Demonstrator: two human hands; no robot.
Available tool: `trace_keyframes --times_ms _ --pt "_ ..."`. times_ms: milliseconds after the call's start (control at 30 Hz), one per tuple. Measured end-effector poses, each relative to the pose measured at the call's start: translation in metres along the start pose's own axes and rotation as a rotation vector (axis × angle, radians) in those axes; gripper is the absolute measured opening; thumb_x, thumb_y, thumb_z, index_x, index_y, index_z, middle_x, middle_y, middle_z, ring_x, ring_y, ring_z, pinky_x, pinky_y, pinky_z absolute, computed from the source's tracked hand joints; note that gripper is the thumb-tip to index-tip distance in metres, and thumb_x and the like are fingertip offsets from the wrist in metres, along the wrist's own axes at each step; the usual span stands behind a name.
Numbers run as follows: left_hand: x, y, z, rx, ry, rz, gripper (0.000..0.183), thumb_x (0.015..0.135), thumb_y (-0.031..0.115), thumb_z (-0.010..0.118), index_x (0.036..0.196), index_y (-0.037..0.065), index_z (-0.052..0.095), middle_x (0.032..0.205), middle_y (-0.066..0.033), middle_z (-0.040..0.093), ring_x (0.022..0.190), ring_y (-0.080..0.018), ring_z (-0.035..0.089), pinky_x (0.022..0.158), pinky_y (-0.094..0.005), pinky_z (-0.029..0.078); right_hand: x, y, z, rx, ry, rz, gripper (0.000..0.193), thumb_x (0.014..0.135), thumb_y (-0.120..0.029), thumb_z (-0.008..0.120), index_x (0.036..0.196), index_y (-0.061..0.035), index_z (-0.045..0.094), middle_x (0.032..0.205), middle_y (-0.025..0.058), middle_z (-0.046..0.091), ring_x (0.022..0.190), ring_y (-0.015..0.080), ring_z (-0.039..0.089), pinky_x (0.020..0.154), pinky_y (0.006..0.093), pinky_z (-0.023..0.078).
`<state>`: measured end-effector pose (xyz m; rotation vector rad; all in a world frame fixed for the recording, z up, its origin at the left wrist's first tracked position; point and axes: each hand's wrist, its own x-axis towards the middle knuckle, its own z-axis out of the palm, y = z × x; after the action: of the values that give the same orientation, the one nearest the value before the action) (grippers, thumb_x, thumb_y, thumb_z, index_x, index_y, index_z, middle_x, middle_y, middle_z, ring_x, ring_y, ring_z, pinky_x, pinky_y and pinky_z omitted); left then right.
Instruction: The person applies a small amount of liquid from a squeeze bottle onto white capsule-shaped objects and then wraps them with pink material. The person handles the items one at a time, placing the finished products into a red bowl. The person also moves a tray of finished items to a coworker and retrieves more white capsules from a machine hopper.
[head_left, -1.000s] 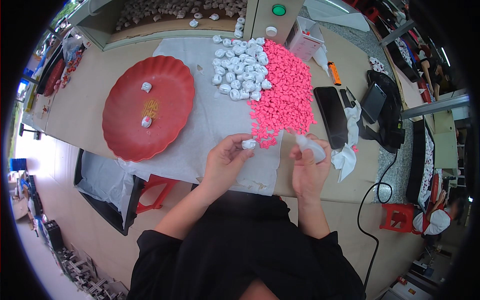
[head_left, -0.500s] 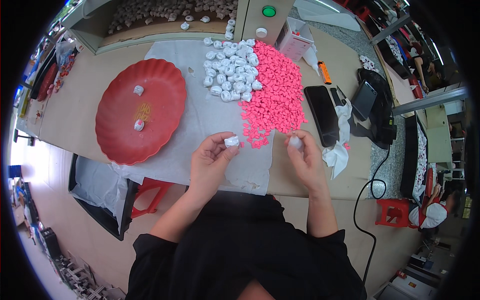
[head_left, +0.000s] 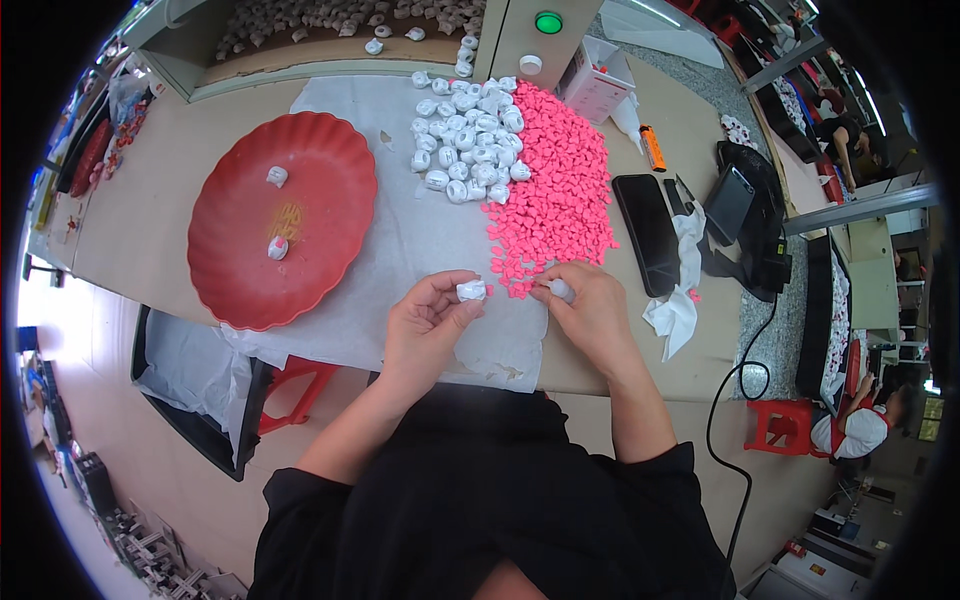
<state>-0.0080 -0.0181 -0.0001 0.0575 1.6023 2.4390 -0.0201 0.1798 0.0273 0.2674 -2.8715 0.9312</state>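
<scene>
My left hand [head_left: 432, 322] is closed, pinching a small white rounded piece [head_left: 471, 290] between thumb and fingertips. A pink piece [head_left: 489, 290] shows at that piece's right side. My right hand [head_left: 592, 312] is closed around a small whitish bottle-like thing [head_left: 561, 290], its rounded end showing. The right fingertips reach the near edge of a heap of small pink pieces [head_left: 560, 170]. Beyond the hands, several white rounded pieces [head_left: 462, 140] lie against the heap's left side. Two more pieces, one a white piece [head_left: 277, 176], sit in a red scalloped dish [head_left: 225, 200] at left.
White paper [head_left: 395, 240] covers part of the table. Right of the heap are a black phone [head_left: 647, 235], an orange lighter-like thing [head_left: 652, 147], a crumpled tissue [head_left: 675, 318] and a white box [head_left: 597, 82]. A cabinet with a green button [head_left: 548, 22] stands behind.
My right hand has moved left and turned, bringing its fingertips to the near edge of the pink heap. My left hand has shifted slightly right, still holding the white piece.
</scene>
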Motion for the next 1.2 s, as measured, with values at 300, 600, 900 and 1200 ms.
trace_keyframes --times_ms 300,600,900,1200 --pt "-0.001 0.0 0.0 0.002 -0.028 -0.009 0.027 0.083 0.0 0.057 0.109 -0.004 0.05 0.099 -0.0092 0.058 0.088 -0.0142 0.057 0.077 -0.0271 0.048 -0.005 0.0 -0.005 0.348 0.027 0.052 0.01 0.074 -0.005 0.064 0.082 -0.0004 0.061 0.076 0.0083 0.063 0.067 0.0171 0.059 0.06 0.0288 0.046" --pt "-0.002 0.002 -0.001 0.091 -0.158 0.001 0.027 0.086 -0.001 0.052 0.112 -0.002 0.052 0.097 -0.0067 0.059 0.082 -0.0101 0.056 0.073 -0.0232 0.046 -0.017 -0.032 0.017 1.165 -0.085 0.338 0.015 0.073 0.002 0.068 0.084 -0.0008 0.059 0.08 0.0034 0.059 0.07 0.0078 0.054 0.062 0.0197 0.044" --pt "-0.003 0.001 -0.006 0.264 -0.198 -0.008 0.025 0.086 -0.001 0.05 0.112 -0.001 0.053 0.091 -0.0056 0.058 0.079 -0.0095 0.055 0.073 -0.023 0.046 -0.012 -0.027 0.018 1.01 -0.155 0.327 0.015 0.075 -0.002 0.068 0.087 0.0001 0.06 0.085 0.0034 0.059 0.078 0.0086 0.055 0.069 0.0223 0.046" --pt "-0.006 0.0 -0.003 0.151 -0.15 -0.007 0.025 0.087 -0.003 0.049 0.112 -0.003 0.051 0.097 -0.0083 0.059 0.082 -0.0117 0.057 0.075 -0.0242 0.047 -0.02 -0.037 0.025 1.093 -0.063 0.351 0.016 0.078 -0.003 0.065 0.093 0.0022 0.062 0.084 0.0072 0.063 0.075 0.0094 0.058 0.068 0.0221 0.048"
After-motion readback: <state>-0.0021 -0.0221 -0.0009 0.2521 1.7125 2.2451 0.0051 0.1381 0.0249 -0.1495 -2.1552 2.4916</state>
